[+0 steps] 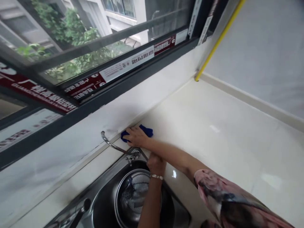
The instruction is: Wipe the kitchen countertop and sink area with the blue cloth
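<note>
2 hands in view; my right hand point(138, 137) presses open fingers down on a soft, light blue cloth point(146, 130), easily pinched at its loose edge, on the far worktop point(201, 126) edge below the window frame point(123, 83); my left hand point(155, 164) sits by the chrome faucet point(114, 147), its grip unclear.

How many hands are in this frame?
2: the right hand presses a blue cloth against the white wall; the left hand, wearing a silver bracelet, sits by the steel faucet base.

Crumpled blue cloth point(146, 131), partly under the right hand point(137, 137).
</note>
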`<action>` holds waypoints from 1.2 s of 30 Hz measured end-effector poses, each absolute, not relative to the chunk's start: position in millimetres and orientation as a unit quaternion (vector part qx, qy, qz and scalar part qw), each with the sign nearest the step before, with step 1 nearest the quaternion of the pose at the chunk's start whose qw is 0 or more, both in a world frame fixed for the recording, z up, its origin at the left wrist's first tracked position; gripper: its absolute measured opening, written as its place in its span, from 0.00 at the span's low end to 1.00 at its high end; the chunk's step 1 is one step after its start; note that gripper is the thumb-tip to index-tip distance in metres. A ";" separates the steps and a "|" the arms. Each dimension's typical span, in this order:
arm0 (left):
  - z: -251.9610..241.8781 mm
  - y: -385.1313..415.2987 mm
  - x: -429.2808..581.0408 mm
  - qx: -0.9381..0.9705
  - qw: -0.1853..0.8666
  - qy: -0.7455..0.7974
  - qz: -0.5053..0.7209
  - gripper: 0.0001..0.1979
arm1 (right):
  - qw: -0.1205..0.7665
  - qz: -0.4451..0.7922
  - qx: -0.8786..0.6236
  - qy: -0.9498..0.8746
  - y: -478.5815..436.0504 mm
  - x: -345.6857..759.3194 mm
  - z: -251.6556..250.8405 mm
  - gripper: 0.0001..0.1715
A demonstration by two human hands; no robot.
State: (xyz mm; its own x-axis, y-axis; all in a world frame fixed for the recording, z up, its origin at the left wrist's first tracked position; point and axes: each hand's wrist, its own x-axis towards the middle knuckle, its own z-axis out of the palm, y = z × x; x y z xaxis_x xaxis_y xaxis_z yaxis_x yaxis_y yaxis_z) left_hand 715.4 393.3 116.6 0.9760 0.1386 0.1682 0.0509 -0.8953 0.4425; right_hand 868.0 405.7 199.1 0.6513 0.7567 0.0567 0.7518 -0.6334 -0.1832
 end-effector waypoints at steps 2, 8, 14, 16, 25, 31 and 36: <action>121.3 394.5 716.1 0.964 0.243 0.009 0.110 0.11 | 0.100 0.010 -0.929 -0.357 377.7 876.5 198.4 0.21; 135.4 392.5 720.7 0.950 0.288 0.005 0.117 0.15 | 0.084 -0.009 -0.986 -0.145 239.7 902.2 193.6 0.25; 143.5 391.5 724.3 0.957 0.276 0.019 0.083 0.14 | 0.060 -0.033 -0.997 0.030 107.0 863.8 196.4 0.25; 148.5 392.5 724.2 0.959 0.273 0.018 0.069 0.14 | 0.048 -0.039 -0.995 0.076 73.1 838.6 199.5 0.25; 178.7 380.8 757.6 0.977 0.195 0.063 -0.062 0.14 | 0.000 -0.028 -0.994 0.105 53.3 731.8 183.0 0.28; 178.6 370.4 765.0 0.981 0.180 0.050 -0.052 0.12 | 0.079 -0.016 -0.991 -0.104 131.0 766.2 183.1 0.29; 172.9 375.3 761.9 0.981 0.173 0.066 -0.065 0.14 | 0.133 -0.005 -0.968 -0.213 195.8 864.0 192.5 0.26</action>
